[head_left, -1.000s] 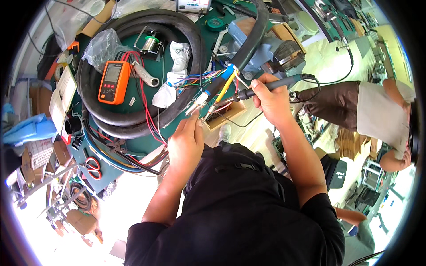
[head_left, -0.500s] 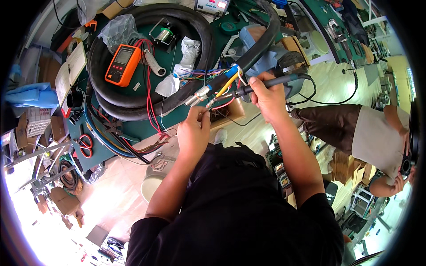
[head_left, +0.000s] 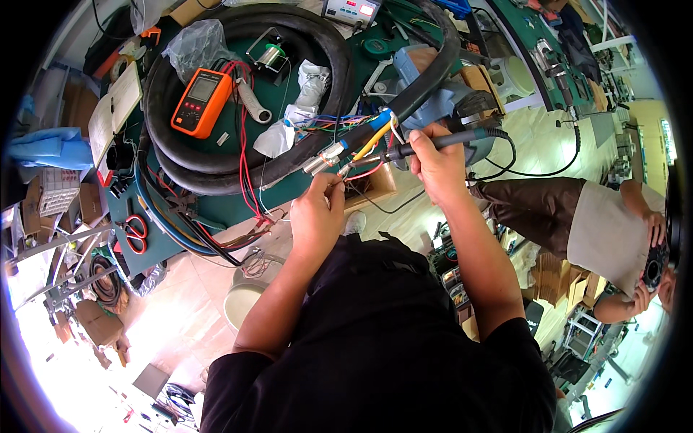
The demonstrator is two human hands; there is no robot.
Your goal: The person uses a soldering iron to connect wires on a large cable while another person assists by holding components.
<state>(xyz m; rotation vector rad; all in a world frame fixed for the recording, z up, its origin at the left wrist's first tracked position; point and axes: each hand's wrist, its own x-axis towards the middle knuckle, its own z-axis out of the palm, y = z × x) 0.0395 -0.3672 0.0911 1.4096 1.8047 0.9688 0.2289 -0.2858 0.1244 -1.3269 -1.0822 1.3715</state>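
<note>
A pen-shaped soldering iron [head_left: 465, 136], black with a slim metal shaft, slants across the person's right hand [head_left: 439, 164], whose fingers are closed around its handle. Its tip points left, toward thin wire ends [head_left: 345, 172] beside the left hand [head_left: 315, 211]. The left fingers are drawn together in a pinch at those ends; what sits between them is too small to tell, as is whether the tip touches it. Near them are a yellow-sleeved wire [head_left: 372, 141], a pinkish-red wire [head_left: 373, 172] and shiny silver cylindrical connectors [head_left: 325, 157], close to a band of blue tape [head_left: 381, 119] and a thick black rubbery cable [head_left: 426, 90]. Thick black cable also lies in a large coil on the dark green surface [head_left: 166, 242]. Inside the coil are an orange handheld meter [head_left: 195, 112] with a grey screen and a crumpled white packet [head_left: 310, 86]. Red-handled scissors [head_left: 136, 234] rest toward the left. Far right, a co-worker in a pale grey shirt [head_left: 613, 224] holds a round black object [head_left: 653, 268]
</note>
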